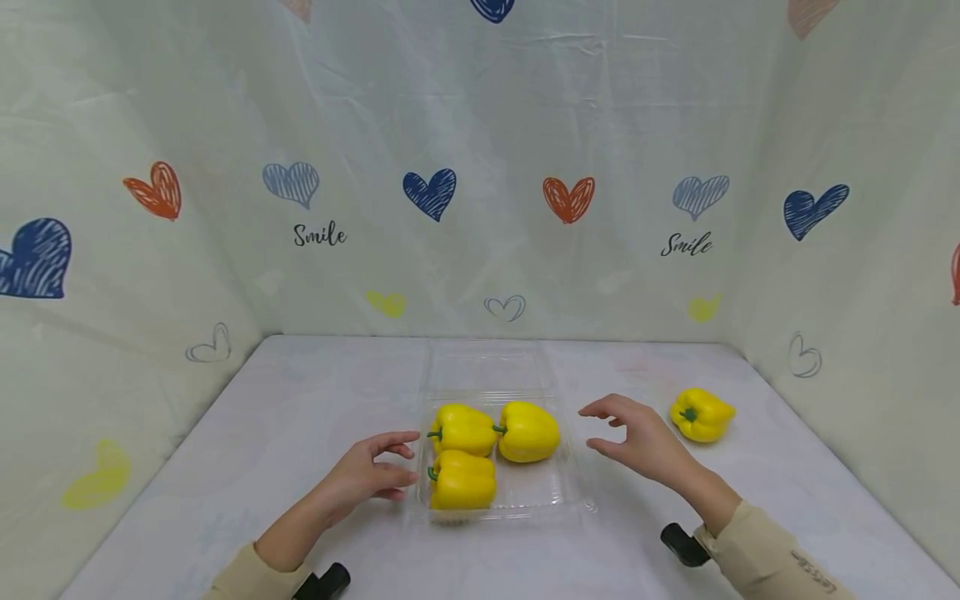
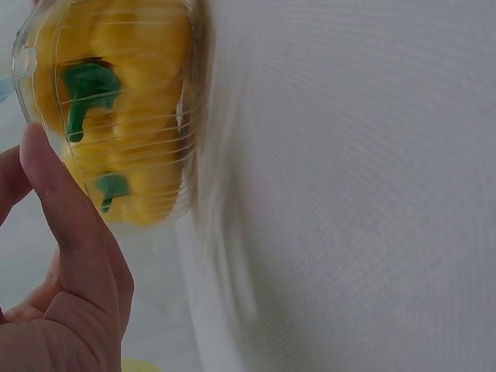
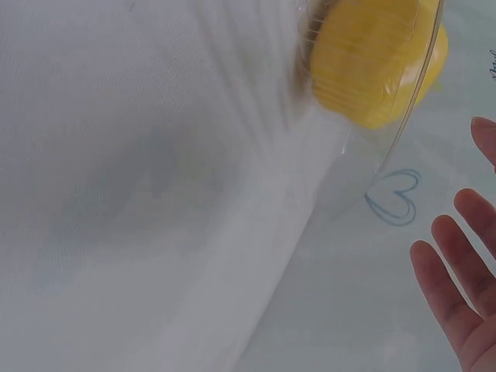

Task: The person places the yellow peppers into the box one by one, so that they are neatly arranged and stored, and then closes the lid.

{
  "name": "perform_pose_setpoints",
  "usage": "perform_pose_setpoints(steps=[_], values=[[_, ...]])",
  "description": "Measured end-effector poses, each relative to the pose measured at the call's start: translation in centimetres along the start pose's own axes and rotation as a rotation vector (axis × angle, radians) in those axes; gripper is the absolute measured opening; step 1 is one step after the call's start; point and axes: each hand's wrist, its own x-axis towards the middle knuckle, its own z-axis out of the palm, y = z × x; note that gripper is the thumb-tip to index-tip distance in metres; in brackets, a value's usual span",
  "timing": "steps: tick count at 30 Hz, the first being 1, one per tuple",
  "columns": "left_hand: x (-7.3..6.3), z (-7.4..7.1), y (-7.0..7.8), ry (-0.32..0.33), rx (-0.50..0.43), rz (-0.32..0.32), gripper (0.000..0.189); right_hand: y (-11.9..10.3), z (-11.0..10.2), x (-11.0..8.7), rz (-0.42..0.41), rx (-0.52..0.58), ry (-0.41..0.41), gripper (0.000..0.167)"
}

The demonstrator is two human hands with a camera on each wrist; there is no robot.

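Observation:
A clear plastic clamshell box (image 1: 531,490) stands on the white table with its lid (image 1: 487,367) folded back. Inside are three yellow bell peppers: one at back left (image 1: 462,430), one at back right (image 1: 529,432) and one at front left (image 1: 463,481). My left hand (image 1: 360,479) is at the box's left side, fingers loosely bent. In the left wrist view a fingertip (image 2: 35,139) overlaps the box's rim. My right hand (image 1: 641,440) hovers right of the box, its thumb and fingers spread apart and holding nothing.
A fourth bell pepper, also yellow (image 1: 701,415), lies on the table (image 1: 300,400) beyond my right hand. A pale curtain (image 1: 495,108) printed with hearts surrounds the back and sides. Dark wrist cameras (image 1: 684,544) sit by both sleeves.

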Motion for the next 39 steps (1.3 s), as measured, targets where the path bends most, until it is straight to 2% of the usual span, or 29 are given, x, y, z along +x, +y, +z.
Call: perform_pose_setpoints(steps=[13,24,33,39], values=[[-0.2,0.1,0.3,0.007,0.002,-0.005,0.062,1.8,-1.7,-1.2,0.082,-0.049,0.046,0.037],[-0.2,0.0,0.3,-0.002,-0.004,0.001,0.063,3.6,-3.3,-2.4,0.099,-0.111,0.091,0.040],[-0.2,0.1,0.3,0.011,0.000,-0.010,0.062,5.6,-4.6,-3.2,0.145,-0.169,0.089,0.037],[-0.1,0.2,0.3,0.027,0.006,-0.023,0.061,7.2,-5.4,-3.6,0.183,-0.162,0.062,0.036]])
